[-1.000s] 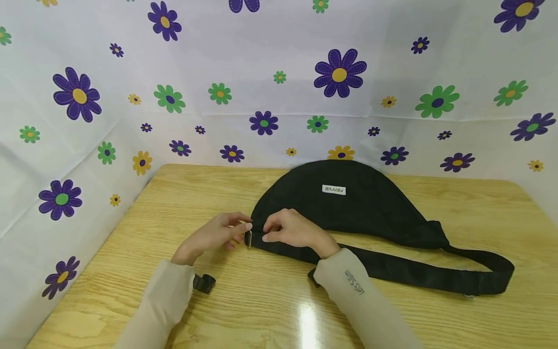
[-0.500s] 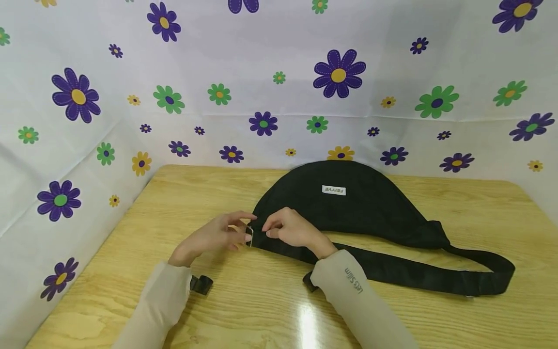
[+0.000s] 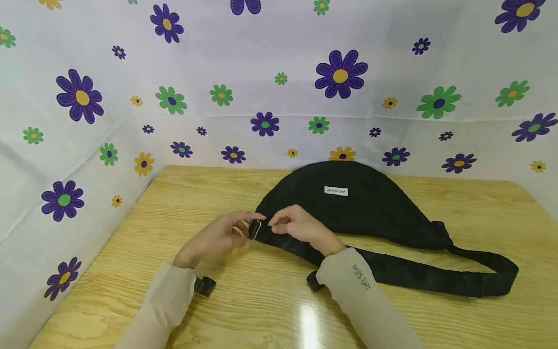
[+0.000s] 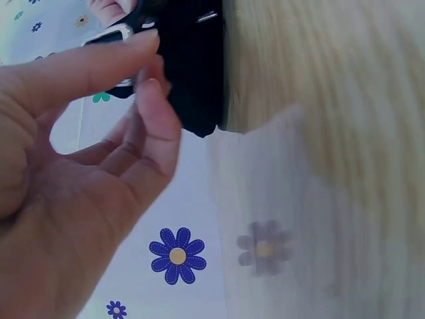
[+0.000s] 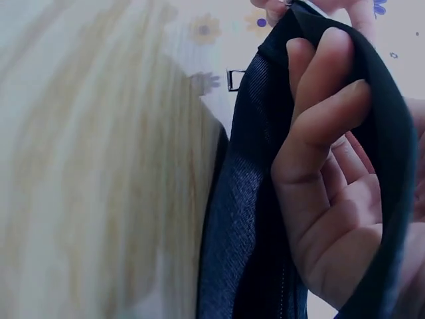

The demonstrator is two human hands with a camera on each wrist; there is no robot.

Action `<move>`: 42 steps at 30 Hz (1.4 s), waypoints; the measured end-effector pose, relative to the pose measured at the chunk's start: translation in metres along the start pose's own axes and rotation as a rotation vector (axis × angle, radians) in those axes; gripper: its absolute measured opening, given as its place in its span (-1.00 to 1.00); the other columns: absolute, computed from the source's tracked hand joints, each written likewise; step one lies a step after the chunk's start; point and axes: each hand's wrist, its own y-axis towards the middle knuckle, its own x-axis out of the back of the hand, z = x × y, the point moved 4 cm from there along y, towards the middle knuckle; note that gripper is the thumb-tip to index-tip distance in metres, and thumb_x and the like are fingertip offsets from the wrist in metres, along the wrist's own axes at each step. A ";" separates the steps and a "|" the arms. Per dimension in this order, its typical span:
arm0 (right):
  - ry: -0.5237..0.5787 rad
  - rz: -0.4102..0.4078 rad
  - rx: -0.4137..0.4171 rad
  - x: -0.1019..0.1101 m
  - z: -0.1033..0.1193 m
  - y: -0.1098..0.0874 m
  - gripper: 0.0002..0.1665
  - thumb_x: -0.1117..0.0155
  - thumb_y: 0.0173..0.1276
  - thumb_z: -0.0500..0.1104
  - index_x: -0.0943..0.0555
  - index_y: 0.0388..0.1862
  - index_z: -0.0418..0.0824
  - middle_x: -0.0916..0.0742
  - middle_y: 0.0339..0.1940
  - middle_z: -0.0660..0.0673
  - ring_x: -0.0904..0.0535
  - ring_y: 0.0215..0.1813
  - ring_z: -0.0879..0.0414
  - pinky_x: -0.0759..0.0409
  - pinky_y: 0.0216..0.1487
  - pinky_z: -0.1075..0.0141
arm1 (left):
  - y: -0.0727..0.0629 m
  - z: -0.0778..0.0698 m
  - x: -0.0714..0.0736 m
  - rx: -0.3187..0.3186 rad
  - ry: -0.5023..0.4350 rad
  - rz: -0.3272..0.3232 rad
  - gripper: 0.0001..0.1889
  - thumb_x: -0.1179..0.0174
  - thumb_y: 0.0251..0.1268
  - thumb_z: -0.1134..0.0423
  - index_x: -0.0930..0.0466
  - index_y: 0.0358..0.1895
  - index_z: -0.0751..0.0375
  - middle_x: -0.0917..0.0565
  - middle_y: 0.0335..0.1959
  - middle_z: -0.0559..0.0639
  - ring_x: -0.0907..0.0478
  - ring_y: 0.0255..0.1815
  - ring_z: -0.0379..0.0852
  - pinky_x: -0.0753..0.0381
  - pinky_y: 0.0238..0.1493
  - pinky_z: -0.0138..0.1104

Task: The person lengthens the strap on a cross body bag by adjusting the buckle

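Note:
A black waist bag [image 3: 362, 203] with a white label [image 3: 336, 191] lies on the table, its strap [image 3: 414, 274] running along the near side. The left hand [image 3: 215, 237] has thumb and fingers curled at a metal strap slider [image 3: 254, 229] by the bag's left end. In the left wrist view that slider [image 4: 109, 36] shows just beyond the thumb. Close by, the right hand [image 3: 302, 228] pinches the strap with bent fingers. The right wrist view shows the strap [image 5: 392, 173] looping past the curled fingers [image 5: 325, 126], hiding part of the palm.
The wooden table [image 3: 261, 305] is backed by a white cloth [image 3: 209, 58] with printed flowers. Small black pieces show at the left cuff [image 3: 187, 281] and right cuff [image 3: 335, 271]. The strap folds back at the table's right side.
Both hands have shifted slightly to the right and away from the body, and the slider has moved and tilted with them. The left fingers now reach over its top.

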 end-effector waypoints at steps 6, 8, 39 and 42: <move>0.041 -0.017 0.001 0.002 0.000 0.002 -0.78 -0.24 0.42 -0.39 -0.69 -0.02 -0.47 -0.74 -0.19 -0.14 -0.64 -0.02 -0.01 -0.56 0.13 0.10 | 0.002 -0.003 0.000 -0.036 0.011 -0.055 -0.40 -0.25 0.22 0.66 -0.52 0.36 0.27 -0.63 -0.06 0.14 -0.57 -0.21 0.01 -0.63 -0.18 -0.21; 0.049 -0.019 0.000 0.002 -0.001 0.002 -0.78 -0.25 0.42 -0.39 -0.69 -0.03 -0.47 -0.74 -0.22 -0.13 -0.63 -0.04 0.02 -0.56 0.11 0.12 | 0.002 -0.004 0.000 -0.049 0.013 -0.065 -0.41 -0.27 0.22 0.65 -0.53 0.34 0.28 -0.63 -0.06 0.13 -0.58 -0.23 0.00 -0.63 -0.19 -0.23; 0.165 0.038 0.055 0.005 -0.004 0.001 -0.76 -0.21 0.40 -0.43 -0.63 -0.01 -0.55 -0.73 -0.31 -0.02 -0.62 -0.13 0.16 -0.56 0.13 0.17 | 0.006 -0.006 -0.001 -0.116 0.100 -0.102 -0.38 -0.44 0.20 0.41 -0.51 0.36 0.34 -0.62 -0.23 -0.05 -0.54 -0.20 -0.08 -0.63 -0.05 -0.26; 0.199 0.094 0.060 0.006 -0.003 -0.001 -0.73 -0.19 0.42 -0.43 -0.60 0.04 -0.57 -0.74 -0.31 -0.03 -0.65 -0.16 0.15 -0.58 0.11 0.17 | 0.006 -0.006 -0.001 -0.115 0.099 -0.099 -0.39 -0.43 0.23 0.40 -0.50 0.37 0.34 -0.62 -0.22 -0.05 -0.54 -0.20 -0.08 -0.63 -0.05 -0.26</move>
